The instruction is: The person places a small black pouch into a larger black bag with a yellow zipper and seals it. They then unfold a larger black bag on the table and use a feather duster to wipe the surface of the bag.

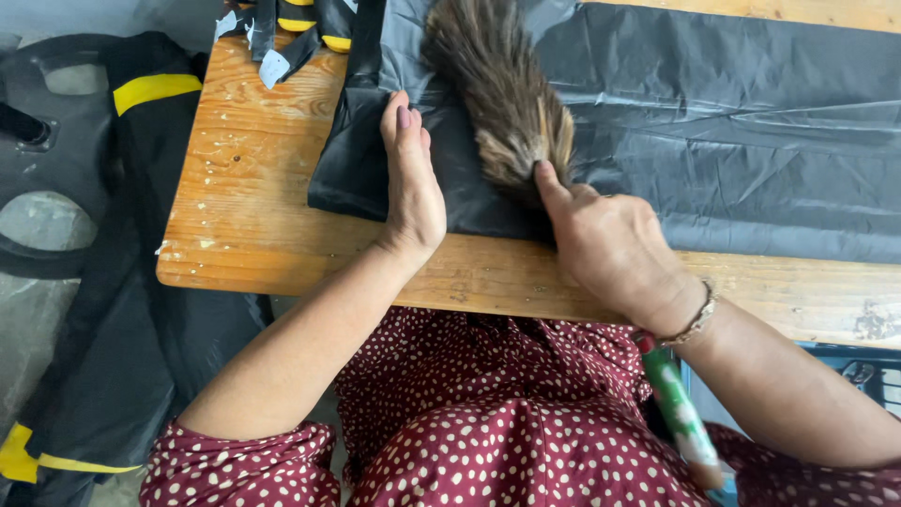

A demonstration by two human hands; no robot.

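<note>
Left hand (411, 178) laid flat on black cloth (366, 160), fingers together and extended, palm down, pressing the folded edge onto the bench (244, 216). Nails painted. Right hand (605, 239) closed around the base of a brush (502, 84), thumb on top, fingers curled under and clamped on the bundle; fingertips hidden beneath the bristles. Brush of brown, feathery fibres, fanning out away from the right thumb, lying on the cloth just beside the left fingers, not touching them. Cloth spread wide beyond the right knuckles, wrinkled, covering most of the bench top. Bracelet (696, 321) on the right wrist. Wooden bench edge bare below both wrists. Black and yellow strips (300, 33) beyond the left fingertips, at the far corner. Green, white and red stick (680, 413) below the right wrist, resting against the dotted maroon dress (488, 422); nature not clear. More black and yellow material (113, 282) hanging left of the bench, well apart from the left hand.
</note>
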